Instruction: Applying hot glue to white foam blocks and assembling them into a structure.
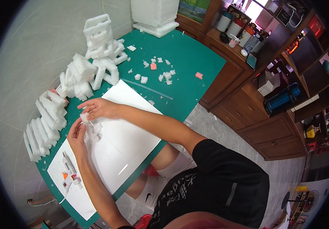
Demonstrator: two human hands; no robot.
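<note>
Partly hidden, a white foam piece (92,134) was at nine o'clock over a white sheet (128,149), gripped by the left hand (77,138) and the right hand (102,108); bent fingers masked its upper end, and whether it touched the sheet was unclear. At eight o'clock lay a corded white tool (69,166). The view's edge cut off a tall foam block (155,11) at twelve.

Over the white sheet (130,149), the left hand (77,138) and the right hand (102,108) hold together one white foam piece (92,134). On the sheet lies a glue gun (69,165). Beside the sheet, white foam bars (46,113) rest on the green tabletop (195,53).
</note>
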